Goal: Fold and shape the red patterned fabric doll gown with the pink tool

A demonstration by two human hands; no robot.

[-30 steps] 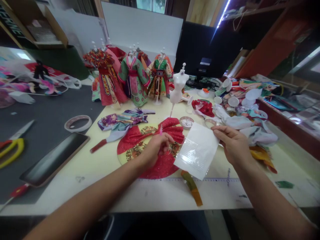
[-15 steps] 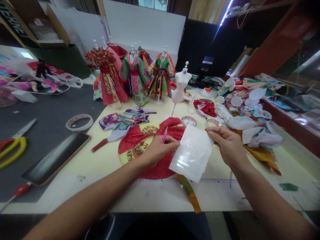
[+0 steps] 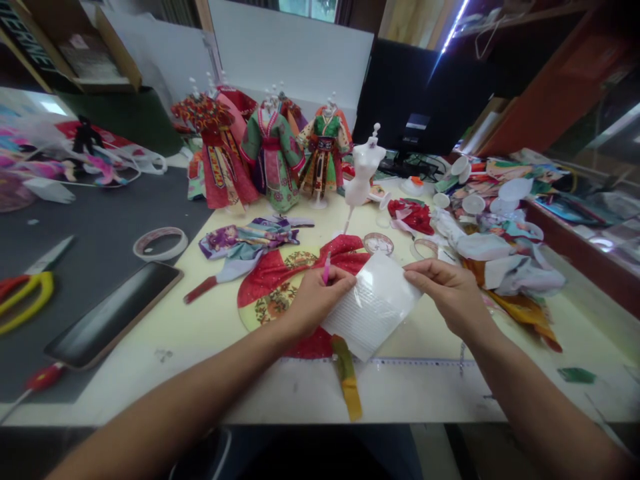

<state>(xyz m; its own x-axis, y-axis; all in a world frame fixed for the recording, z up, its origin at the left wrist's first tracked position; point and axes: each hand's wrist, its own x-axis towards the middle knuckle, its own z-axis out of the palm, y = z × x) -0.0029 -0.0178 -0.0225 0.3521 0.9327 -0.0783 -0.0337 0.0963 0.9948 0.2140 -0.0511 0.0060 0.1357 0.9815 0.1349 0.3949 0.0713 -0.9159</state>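
Over the table, a glossy, clear-to-white sheet (image 3: pixel 377 303) with fine rows on its lower part is held tilted between my hands. My left hand (image 3: pixel 320 297) pinches its left edge; a slim pink tool (image 3: pixel 327 269), its kind unclear, sticks up between the fingers. My right hand (image 3: pixel 447 287) is closed on the sheet's upper right corner with thumb and fingertips. Beneath lies a small red doll garment (image 3: pixel 265 277) with yellow floral panels, partly hidden by my left hand and the sheet. An olive and mustard fabric strip (image 3: pixel 349 387) hangs below the sheet; its upper end is hidden.
Several dressed doll forms (image 3: pixel 273 160) and a bare white mannequin (image 3: pixel 364 170) stand behind. Left are a phone (image 3: pixel 115 313), scissors (image 3: pixel 30 293) and a tape roll (image 3: pixel 160 244). Fabric pieces (image 3: pixel 500 247) are heaped right. A ruler (image 3: pixel 425 362) lies near the front edge.
The sheet has shifted left and turned, its lower part swinging left. The olive and mustard strip has moved left as well. My right hand has come slightly left, still gripping the corner.
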